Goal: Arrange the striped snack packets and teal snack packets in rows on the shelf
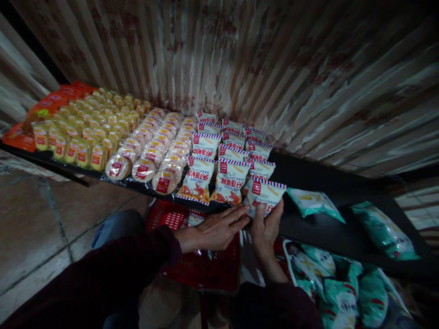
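Note:
My right hand (pixel 267 228) grips a white snack bag (pixel 265 196) with a red-and-blue striped top seam, thumb on its front and fingers along its right side. This bag stands upright at the front of the black shelf (pixel 291 169). Flat and stretched out, my left hand (pixel 222 227) reaches to the bag's lower left edge; its fingertips seem to touch the bag. Matching white bags (pixel 230 182) stand in rows just behind and to the left. Right of my hands, a teal-and-white snack bag (pixel 315 202) lies flat on the shelf.
Rows of wrapped round crackers (pixel 144 170) and small yellow packs (pixel 83 153) fill the shelf's left, beside orange bags (pixel 51 107). Another teal bag (pixel 384 230) lies far right. Below are a red basket (pixel 219 269) and a container of teal bags (pixel 339 297). A pleated curtain (pixel 222 55) hangs behind.

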The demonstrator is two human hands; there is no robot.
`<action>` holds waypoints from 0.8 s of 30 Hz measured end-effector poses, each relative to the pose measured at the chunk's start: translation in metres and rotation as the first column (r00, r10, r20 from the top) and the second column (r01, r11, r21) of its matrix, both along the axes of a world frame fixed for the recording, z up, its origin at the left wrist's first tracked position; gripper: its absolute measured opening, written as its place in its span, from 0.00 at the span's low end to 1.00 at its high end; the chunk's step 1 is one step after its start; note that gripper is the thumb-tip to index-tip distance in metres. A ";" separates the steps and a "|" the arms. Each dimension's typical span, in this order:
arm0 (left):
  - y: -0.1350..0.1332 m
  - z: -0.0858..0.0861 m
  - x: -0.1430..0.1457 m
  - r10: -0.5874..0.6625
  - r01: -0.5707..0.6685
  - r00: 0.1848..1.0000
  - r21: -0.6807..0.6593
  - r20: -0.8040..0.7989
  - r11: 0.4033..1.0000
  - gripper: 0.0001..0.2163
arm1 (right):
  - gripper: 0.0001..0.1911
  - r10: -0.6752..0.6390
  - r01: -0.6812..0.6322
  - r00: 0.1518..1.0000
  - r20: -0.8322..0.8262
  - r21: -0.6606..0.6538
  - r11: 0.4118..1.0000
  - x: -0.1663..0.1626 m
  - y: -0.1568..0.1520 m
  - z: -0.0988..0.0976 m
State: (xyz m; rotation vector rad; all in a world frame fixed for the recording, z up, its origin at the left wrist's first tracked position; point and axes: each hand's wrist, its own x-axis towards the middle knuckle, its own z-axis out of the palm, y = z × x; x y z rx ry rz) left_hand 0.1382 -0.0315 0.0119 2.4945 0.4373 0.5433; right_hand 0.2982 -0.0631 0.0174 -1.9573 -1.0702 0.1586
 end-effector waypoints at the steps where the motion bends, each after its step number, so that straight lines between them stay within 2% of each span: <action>1: 0.000 0.000 0.001 -0.005 0.005 1.000 0.000 -0.003 1.000 0.27 | 0.43 0.001 -0.001 1.000 -0.002 0.006 1.000 0.000 0.000 -0.001; 9: 0.000 0.003 0.004 -0.009 0.009 1.000 0.011 0.013 1.000 0.27 | 0.41 -0.009 0.009 1.000 -0.002 0.030 1.000 0.000 0.001 0.001; 13: 0.000 0.003 0.002 0.025 -0.028 0.999 0.077 0.047 0.997 0.25 | 0.42 -0.002 0.002 1.000 0.008 0.003 1.000 0.001 0.003 0.002; 18: 0.002 0.005 -0.002 0.141 -0.147 0.989 0.197 0.046 0.969 0.23 | 0.42 -0.017 0.017 1.000 -0.014 -0.049 0.999 0.001 0.005 0.001; 21: 0.007 0.006 -0.004 0.202 -0.198 0.979 0.299 0.018 0.933 0.24 | 0.41 -0.023 0.023 1.000 -0.003 -0.036 0.999 0.001 0.005 -0.001; 24: 0.012 0.004 -0.004 0.273 -0.249 0.962 0.345 -0.022 0.905 0.25 | 0.41 -0.025 0.025 1.000 0.009 -0.019 1.000 0.002 0.006 0.000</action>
